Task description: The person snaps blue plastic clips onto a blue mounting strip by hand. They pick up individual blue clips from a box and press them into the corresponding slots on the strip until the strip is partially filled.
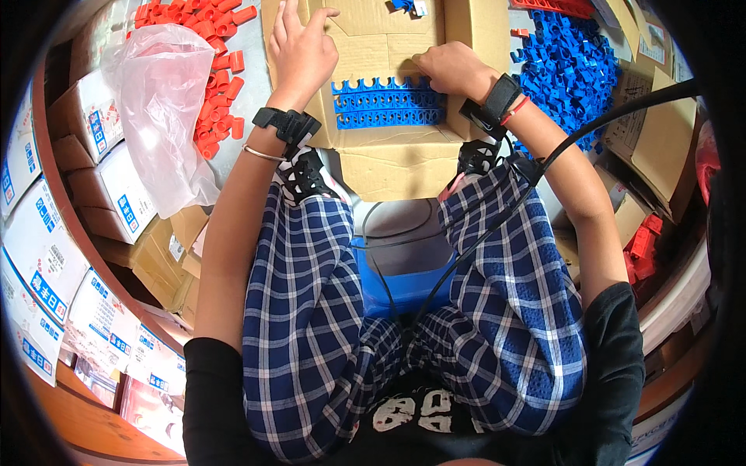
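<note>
An open cardboard box stands in front of me. Near its close side lie rows of blue U-shaped plastic clips, packed side by side, the farthest row showing its open tops. Over the box's left wall hangs my left hand, fingers stretched apart and nothing visible in them. My right hand is inside the box at the right end of the farthest row. Its fingers are curled together, and their tips hide whatever they may hold. A small blue piece with a white bit lies toward the box's far end.
Red plastic pieces lie scattered at left beside a clear plastic bag. A heap of blue clips spreads at right. White cartons are stacked along the left. A black cable crosses near my right arm.
</note>
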